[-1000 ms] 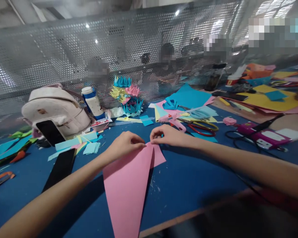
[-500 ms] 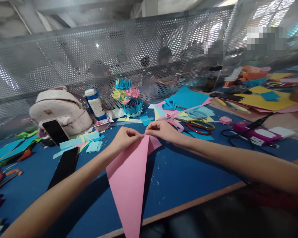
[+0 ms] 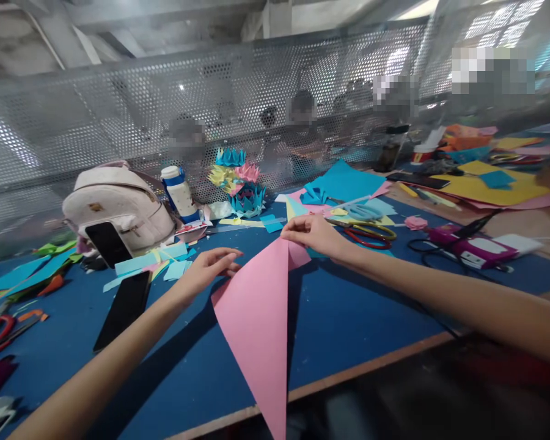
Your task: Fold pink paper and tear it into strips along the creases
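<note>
A folded pink paper sheet hangs over the front edge of the blue table, its long point reaching down out of view. My right hand pinches the top corner of the paper. Beside the paper's upper left edge is my left hand, fingers apart, with nothing in it; its fingertips are close to the paper, and whether they touch it I cannot tell. A small pink flap sticks out to the right below my right hand.
Scissors and blue paper lie beyond my right hand. Left are a phone, paper scraps, a backpack and a bottle. Paper flowers stand behind. A purple device with a cable sits right.
My left hand has let go of the paper's top corner and moved left and down, its fingers opening. My right hand and the paper have shifted slightly to the right.
</note>
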Motion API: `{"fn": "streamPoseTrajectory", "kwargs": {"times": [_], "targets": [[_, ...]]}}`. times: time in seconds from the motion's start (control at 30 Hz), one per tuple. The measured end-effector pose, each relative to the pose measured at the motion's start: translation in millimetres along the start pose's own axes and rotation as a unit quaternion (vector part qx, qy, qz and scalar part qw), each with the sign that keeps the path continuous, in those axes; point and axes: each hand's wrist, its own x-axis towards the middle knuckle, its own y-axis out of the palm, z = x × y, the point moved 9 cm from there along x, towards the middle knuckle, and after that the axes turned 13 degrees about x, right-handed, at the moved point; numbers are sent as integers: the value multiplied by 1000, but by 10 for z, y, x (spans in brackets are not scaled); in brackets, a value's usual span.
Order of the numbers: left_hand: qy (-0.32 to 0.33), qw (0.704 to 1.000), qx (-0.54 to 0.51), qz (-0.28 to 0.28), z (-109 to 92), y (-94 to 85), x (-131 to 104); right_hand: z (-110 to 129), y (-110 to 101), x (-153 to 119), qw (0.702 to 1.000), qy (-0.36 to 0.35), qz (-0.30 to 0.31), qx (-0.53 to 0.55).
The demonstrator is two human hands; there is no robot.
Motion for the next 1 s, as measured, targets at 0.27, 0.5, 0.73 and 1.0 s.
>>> {"fn": "streamPoseTrajectory", "kwargs": {"times": [0.27, 0.5, 0.73, 1.0], "targets": [[78, 996, 37, 16, -372, 228, 216, 61, 268, 24, 998, -41, 38, 20], [80, 997, 14, 15, -328, 236, 301, 102, 214, 29, 996, -64, 54, -2], [73, 997, 18, 8, -289, 229, 324, 121, 231, 30, 986, -138, 78, -50], [83, 996, 10, 30, -277, 277, 394, 480, 623, -408, 733, -493, 116, -455]]}}
